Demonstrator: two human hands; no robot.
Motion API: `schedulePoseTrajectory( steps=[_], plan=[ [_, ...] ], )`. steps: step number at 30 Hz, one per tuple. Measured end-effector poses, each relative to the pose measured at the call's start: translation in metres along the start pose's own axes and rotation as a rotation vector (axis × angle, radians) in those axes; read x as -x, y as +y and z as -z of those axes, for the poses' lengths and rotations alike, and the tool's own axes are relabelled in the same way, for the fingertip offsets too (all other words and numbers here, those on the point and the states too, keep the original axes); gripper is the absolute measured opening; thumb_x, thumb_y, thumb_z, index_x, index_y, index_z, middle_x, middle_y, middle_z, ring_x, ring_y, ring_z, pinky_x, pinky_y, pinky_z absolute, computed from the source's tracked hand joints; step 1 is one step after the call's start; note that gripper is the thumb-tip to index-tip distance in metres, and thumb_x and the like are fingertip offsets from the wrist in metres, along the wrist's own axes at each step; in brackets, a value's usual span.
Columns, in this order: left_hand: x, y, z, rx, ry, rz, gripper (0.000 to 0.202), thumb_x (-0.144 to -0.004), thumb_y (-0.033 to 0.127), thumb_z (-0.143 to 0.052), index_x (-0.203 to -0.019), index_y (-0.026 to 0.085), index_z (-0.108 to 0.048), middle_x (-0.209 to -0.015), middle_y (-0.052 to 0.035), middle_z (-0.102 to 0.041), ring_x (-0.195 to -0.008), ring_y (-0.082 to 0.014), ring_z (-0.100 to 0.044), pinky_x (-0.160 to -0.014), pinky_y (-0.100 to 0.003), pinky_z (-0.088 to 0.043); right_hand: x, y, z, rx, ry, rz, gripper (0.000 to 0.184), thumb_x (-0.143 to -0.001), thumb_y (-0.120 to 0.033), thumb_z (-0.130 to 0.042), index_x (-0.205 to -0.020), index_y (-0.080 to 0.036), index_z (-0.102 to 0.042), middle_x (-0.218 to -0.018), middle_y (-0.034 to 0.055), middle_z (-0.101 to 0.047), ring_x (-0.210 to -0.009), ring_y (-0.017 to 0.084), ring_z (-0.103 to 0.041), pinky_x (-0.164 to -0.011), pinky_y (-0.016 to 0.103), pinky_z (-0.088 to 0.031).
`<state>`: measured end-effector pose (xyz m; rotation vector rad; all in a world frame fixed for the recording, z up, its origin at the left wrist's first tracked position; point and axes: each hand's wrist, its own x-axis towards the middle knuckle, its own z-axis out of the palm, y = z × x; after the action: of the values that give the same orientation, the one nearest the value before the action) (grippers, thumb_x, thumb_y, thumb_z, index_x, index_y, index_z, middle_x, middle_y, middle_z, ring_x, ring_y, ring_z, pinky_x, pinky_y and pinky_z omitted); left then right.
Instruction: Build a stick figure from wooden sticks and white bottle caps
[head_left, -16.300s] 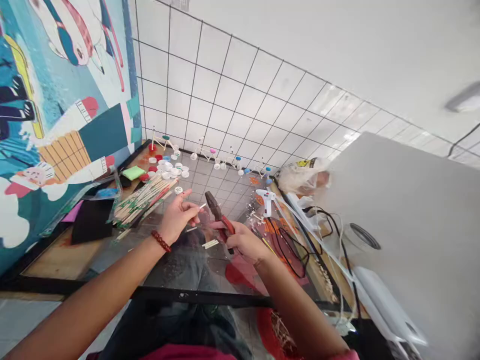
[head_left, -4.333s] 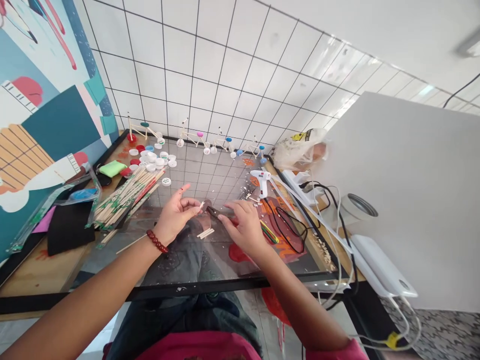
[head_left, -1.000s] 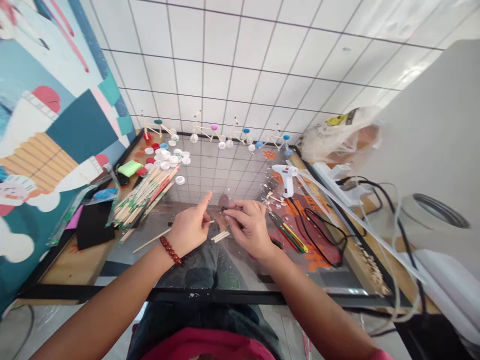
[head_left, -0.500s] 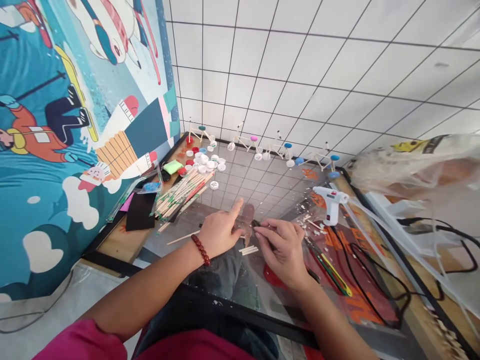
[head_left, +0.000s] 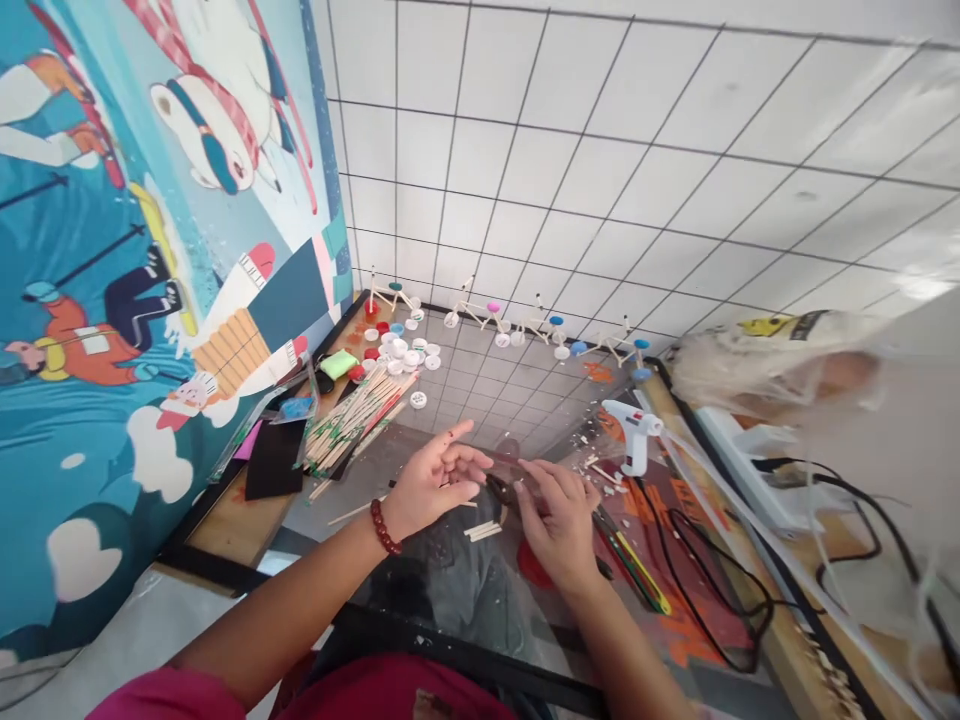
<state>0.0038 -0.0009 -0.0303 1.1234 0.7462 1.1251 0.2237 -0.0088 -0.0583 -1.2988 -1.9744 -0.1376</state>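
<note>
My left hand [head_left: 439, 480], with a red bead bracelet [head_left: 385, 527] at the wrist, hovers over the middle of the table with its fingers apart. To its right, my right hand [head_left: 559, 508] is closed around a small dark tool [head_left: 498, 488], whose kind is mostly hidden by the fingers. Just below the hands lie several short cut sticks [head_left: 482, 531], side by side on the glossy tabletop. One longer thin stick [head_left: 352, 513] passes behind my left hand and wrist. A round red thing [head_left: 532, 563] shows partly beneath my right hand.
A bundle of sticks [head_left: 360, 415] and white bottle caps [head_left: 397, 350] lie at the left. Small stick-and-cap models [head_left: 499, 322] line the back. A white glue gun [head_left: 635, 435] with a black cable [head_left: 679, 555] stands right, near a yellow-and-black cutter [head_left: 645, 575].
My left hand has lifted and turned, its pointing finger no longer down by the short sticks. My right hand keeps the dark tool. The whole view has tilted slightly.
</note>
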Motion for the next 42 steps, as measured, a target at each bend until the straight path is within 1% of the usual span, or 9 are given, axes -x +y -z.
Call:
schedulePoseTrajectory(
  steps=[4, 7, 9, 15, 20, 27, 33, 38, 42],
  plan=[
    [0.002, 0.006, -0.001, 0.304, -0.002, 0.025, 0.075, -0.075, 0.010, -0.075, -0.144, 0.025, -0.052, -0.123, -0.0110, -0.072, -0.106, -0.0193, -0.069, -0.090, -0.034, -0.054, 0.000, 0.003, -0.001, -0.001, -0.017, -0.057, 0.023, -0.101, -0.025, -0.054, -0.121, -0.025, -0.065, -0.113, 0.0061, -0.071, -0.105, 0.025, -0.064, -0.096, 0.043, -0.032],
    [0.004, 0.015, 0.003, 0.244, -0.002, 0.048, 0.073, -0.078, 0.008, -0.069, -0.146, 0.025, -0.050, -0.123, -0.0111, -0.072, -0.108, -0.0199, -0.069, -0.092, -0.035, -0.055, -0.001, 0.003, 0.000, -0.013, -0.031, -0.080, 0.022, -0.100, -0.024, -0.055, -0.120, -0.025, -0.065, -0.111, 0.0057, -0.071, -0.104, 0.024, -0.063, -0.096, 0.043, -0.032],
    [0.007, 0.023, 0.011, 0.041, -0.032, 0.032, 0.068, -0.085, 0.013, -0.064, -0.150, 0.025, -0.046, -0.122, -0.0125, -0.073, -0.105, -0.0217, -0.071, -0.089, -0.037, -0.058, -0.001, 0.003, 0.000, -0.017, -0.047, -0.103, 0.022, -0.100, -0.023, -0.055, -0.119, -0.025, -0.065, -0.111, 0.0055, -0.070, -0.103, 0.024, -0.063, -0.095, 0.042, -0.032],
    [0.015, 0.032, 0.042, -1.131, -0.041, -0.261, 0.060, -0.094, 0.016, -0.056, -0.151, 0.029, -0.046, -0.113, -0.0068, -0.074, -0.106, -0.0247, -0.069, -0.096, -0.043, -0.054, -0.004, -0.005, 0.003, 0.039, -0.086, -0.250, 0.023, -0.098, -0.019, -0.054, -0.116, -0.024, -0.067, -0.111, 0.0065, -0.071, -0.104, 0.024, -0.062, -0.095, 0.044, -0.031],
    [0.014, 0.013, 0.054, -1.515, -0.127, -0.294, 0.064, -0.093, 0.022, -0.058, -0.154, 0.019, -0.039, -0.102, -0.0083, -0.072, -0.090, -0.0274, -0.070, -0.077, -0.040, -0.055, -0.011, -0.010, 0.010, 0.090, -0.138, -0.274, 0.021, -0.098, -0.019, -0.055, -0.114, -0.024, -0.068, -0.110, 0.0055, -0.072, -0.103, 0.023, -0.062, -0.095, 0.043, -0.029],
    [0.019, 0.007, 0.057, -1.536, -0.080, -0.359, 0.055, -0.098, 0.015, -0.052, -0.151, 0.015, -0.040, -0.083, -0.0031, -0.070, -0.075, -0.0214, -0.068, -0.071, -0.034, -0.051, 0.008, -0.015, 0.029, 0.118, -0.403, -0.227, 0.034, -0.095, -0.036, -0.067, -0.126, -0.024, -0.065, -0.131, 0.0104, -0.066, -0.120, 0.030, -0.056, -0.101, 0.047, -0.028],
    [0.013, 0.005, 0.063, -1.534, 0.007, -0.465, 0.064, -0.095, 0.013, -0.061, -0.155, 0.016, -0.038, -0.083, -0.0017, -0.073, -0.071, -0.0185, -0.069, -0.072, -0.031, -0.051, 0.016, -0.020, 0.022, 0.223, -0.361, -0.325, 0.030, -0.098, -0.032, -0.063, -0.127, -0.024, -0.066, -0.126, 0.0103, -0.069, -0.114, 0.028, -0.058, -0.099, 0.046, -0.030],
    [0.012, 0.009, 0.063, -1.481, 0.050, -0.484, 0.072, -0.093, 0.012, -0.064, -0.158, 0.017, -0.033, -0.088, -0.0029, -0.075, -0.076, -0.0194, -0.070, -0.077, -0.032, -0.054, 0.011, -0.027, 0.035, 0.126, -0.250, -0.230, 0.016, -0.099, -0.026, -0.063, -0.112, -0.025, -0.072, -0.112, 0.0059, -0.073, -0.109, 0.023, -0.060, -0.098, 0.042, -0.033],
    [0.015, 0.013, 0.057, -1.388, 0.013, -0.474, 0.075, -0.093, 0.013, -0.064, -0.160, 0.018, -0.031, -0.090, -0.0042, -0.076, -0.078, -0.0209, -0.071, -0.079, -0.034, -0.056, 0.012, -0.038, 0.043, 0.010, -0.387, -0.127, 0.010, -0.097, -0.021, -0.066, -0.097, -0.026, -0.074, -0.097, 0.0008, -0.074, -0.101, 0.020, -0.060, -0.096, 0.041, -0.031]
  ],
)
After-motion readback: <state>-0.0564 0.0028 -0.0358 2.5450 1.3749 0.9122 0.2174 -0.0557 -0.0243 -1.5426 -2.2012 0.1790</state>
